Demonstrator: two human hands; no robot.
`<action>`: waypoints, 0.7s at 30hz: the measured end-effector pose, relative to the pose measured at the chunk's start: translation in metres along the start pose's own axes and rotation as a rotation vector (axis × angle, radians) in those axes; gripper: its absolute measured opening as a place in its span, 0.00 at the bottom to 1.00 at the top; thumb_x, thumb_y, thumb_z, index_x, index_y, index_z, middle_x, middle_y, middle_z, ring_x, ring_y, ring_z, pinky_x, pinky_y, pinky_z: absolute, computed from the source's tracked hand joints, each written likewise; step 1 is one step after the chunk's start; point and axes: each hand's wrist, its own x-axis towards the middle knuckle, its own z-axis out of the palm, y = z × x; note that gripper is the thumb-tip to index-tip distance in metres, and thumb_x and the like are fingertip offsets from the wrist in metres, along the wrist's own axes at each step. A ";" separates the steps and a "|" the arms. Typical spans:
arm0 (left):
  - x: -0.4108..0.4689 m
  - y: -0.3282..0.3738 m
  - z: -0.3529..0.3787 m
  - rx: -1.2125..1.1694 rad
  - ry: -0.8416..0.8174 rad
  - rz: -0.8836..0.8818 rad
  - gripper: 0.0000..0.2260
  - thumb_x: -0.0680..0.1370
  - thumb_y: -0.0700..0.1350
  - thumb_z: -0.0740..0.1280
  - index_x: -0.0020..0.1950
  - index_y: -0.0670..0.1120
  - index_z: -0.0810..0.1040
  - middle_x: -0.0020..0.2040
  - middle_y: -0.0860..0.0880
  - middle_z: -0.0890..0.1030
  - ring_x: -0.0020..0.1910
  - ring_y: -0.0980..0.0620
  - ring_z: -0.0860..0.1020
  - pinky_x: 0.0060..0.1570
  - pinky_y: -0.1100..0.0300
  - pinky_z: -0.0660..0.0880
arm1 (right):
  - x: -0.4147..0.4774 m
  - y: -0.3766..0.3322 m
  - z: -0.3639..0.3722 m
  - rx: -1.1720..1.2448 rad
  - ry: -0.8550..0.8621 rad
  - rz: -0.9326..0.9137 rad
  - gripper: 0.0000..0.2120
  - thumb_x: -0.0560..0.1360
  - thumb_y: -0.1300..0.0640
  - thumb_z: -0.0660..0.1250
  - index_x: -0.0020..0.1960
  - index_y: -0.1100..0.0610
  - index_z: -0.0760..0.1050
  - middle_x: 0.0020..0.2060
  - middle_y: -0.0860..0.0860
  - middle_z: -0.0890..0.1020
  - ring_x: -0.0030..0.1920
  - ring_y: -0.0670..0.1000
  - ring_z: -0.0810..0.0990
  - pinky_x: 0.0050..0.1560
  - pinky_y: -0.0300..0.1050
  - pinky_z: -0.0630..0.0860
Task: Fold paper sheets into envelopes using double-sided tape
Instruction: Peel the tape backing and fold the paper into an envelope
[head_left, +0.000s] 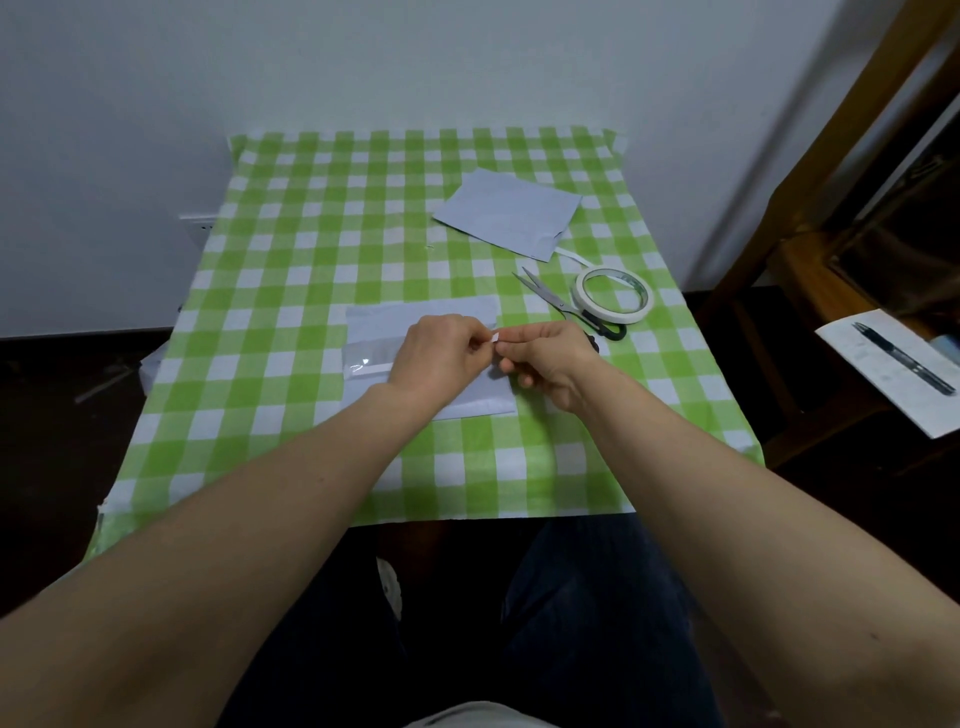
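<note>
A thin tablecloth (311, 234) in green and white checks covers the table, matte and smooth. On it lies a pale blue-grey folded sheet (374, 322), rectangular, with a glossy band across its middle. A narrow white tape strip (371, 370) runs along the near edge of that band.

Both hands are over the sheet's right half. The left hand (441, 356) has its fingers curled, with thumb and forefinger pinching a small white tape piece (494, 338). The right hand (550, 364) meets it from the other side, its fingertips curled onto the same scrap.

Further back and to the right lies a 2nd sheet (506, 213) of the same paper, flat. Nearer on the right, a white tape roll (613, 292), a hollow ring, touches slim metal scissors (558, 304) with dark handles.
</note>
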 end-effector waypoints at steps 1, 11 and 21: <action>0.000 0.000 0.000 -0.052 0.013 -0.035 0.08 0.75 0.45 0.67 0.50 0.45 0.84 0.45 0.46 0.84 0.47 0.47 0.80 0.50 0.53 0.75 | 0.000 0.000 0.000 -0.001 0.002 -0.006 0.05 0.73 0.72 0.66 0.48 0.69 0.78 0.20 0.50 0.79 0.20 0.44 0.76 0.17 0.33 0.63; 0.007 -0.003 0.005 -0.335 0.035 -0.280 0.03 0.71 0.43 0.70 0.39 0.46 0.82 0.35 0.48 0.82 0.38 0.50 0.81 0.47 0.53 0.78 | 0.002 0.003 0.003 0.033 0.049 -0.061 0.05 0.69 0.70 0.72 0.40 0.62 0.77 0.22 0.50 0.81 0.22 0.44 0.79 0.18 0.33 0.64; 0.014 -0.003 0.002 -0.667 -0.061 -0.538 0.06 0.72 0.39 0.68 0.36 0.41 0.81 0.38 0.38 0.83 0.38 0.46 0.82 0.50 0.51 0.80 | 0.001 0.003 0.006 -0.123 0.089 -0.158 0.06 0.68 0.71 0.72 0.45 0.70 0.80 0.19 0.47 0.78 0.18 0.42 0.73 0.20 0.31 0.66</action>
